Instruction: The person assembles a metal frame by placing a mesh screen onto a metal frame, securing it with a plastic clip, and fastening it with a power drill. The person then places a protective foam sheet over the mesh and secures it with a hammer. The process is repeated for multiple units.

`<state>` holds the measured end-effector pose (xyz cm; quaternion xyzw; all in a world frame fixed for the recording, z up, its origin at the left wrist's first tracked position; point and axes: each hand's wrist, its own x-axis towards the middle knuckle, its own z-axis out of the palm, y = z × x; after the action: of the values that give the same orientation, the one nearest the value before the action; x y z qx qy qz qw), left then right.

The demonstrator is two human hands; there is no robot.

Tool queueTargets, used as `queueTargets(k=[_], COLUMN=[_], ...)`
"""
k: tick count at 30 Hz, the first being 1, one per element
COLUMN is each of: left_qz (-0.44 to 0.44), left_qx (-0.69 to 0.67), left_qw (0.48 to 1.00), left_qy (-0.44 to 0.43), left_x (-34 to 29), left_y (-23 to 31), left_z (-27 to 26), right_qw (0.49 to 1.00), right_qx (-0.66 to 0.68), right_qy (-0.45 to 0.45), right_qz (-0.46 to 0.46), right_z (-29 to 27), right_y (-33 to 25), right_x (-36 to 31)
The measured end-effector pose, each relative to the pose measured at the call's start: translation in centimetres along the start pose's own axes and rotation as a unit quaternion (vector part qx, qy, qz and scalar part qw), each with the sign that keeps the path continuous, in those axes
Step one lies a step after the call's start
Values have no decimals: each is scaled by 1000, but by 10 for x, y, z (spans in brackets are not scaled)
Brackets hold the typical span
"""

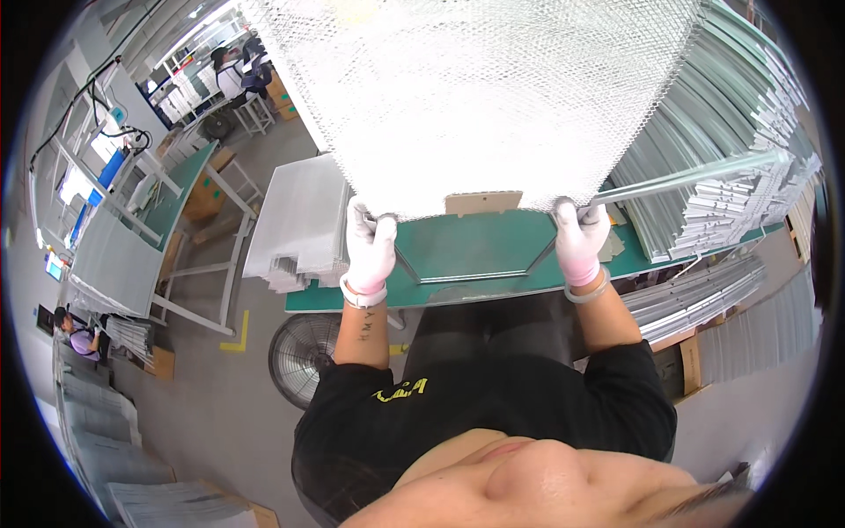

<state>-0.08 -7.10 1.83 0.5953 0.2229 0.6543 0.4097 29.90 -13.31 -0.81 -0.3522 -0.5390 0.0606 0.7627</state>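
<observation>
Head view: one white mesh panel (519,114), raised above a green table (453,238). Left hand (371,245) and right hand (581,245), gloved, each close fingers around a near corner. Flanking: left stack (299,207), right stack (704,167). Progress, as judged: panel picked up, not yet set down; remaining count unclear.
</observation>
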Motion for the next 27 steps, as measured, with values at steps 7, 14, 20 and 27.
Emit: queueTargets(k=[7,14,20,27], left_qz=[90,94,66,20], left_qx=[-10,18,27,-89], left_qw=[996,995,997,995], left_qy=[24,-40,-22,-33], left_x=[7,6,3,8], left_y=[-17,-13,-24,-12], left_z=[5,0,1,2], right_qw=[979,981,981,982], right_qx=[159,138,136,148], right_qy=[-61,-55,-51,-5], right_qz=[108,124,132,116], right_z=[4,4,4,16], right_y=[-16,-10,-10,-20], right_x=[16,24,19,19])
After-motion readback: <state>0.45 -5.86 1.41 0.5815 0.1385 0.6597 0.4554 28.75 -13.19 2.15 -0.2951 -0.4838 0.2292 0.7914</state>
